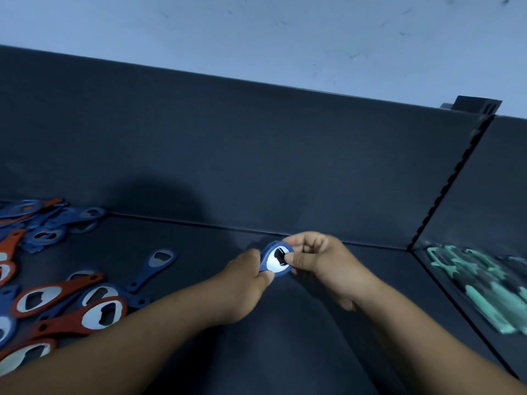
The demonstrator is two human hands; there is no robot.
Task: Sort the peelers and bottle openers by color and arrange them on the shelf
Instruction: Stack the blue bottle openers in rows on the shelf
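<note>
At the far left, a heap of blue bottle openers (45, 235) is lying against the back of the shelf (199, 240), with a few red ones mixed in. Nearer the camera, red bottle openers (65, 323) are lying overlapped with more blue ones, their metal heads facing up. Just right of that pile, a lone blue opener (156, 267) is lying flat by itself, its head pointing toward the dark back panel (256, 143).

In the middle, both bare forearms are reaching forward over the shelf and converging. The left hand (246, 277) is coming in from the lower left, its fingers curling round the handle end of the held blue opener (276, 260). The right hand (316, 262) is coming in from the lower right, wrist bending inward. It is pinching the rounded head of the same opener between thumb and forefinger while the other fingers are folding into the palm. The held blue opener is sitting low over the shelf near its back edge, metal face toward the camera. Whether it is touching the surface, or is one piece or several stacked, I cannot tell.

To the right, a slotted upright (453, 181) is dividing the shelf. Beyond it, teal peelers (484, 289) are lying side by side, blurred.
</note>
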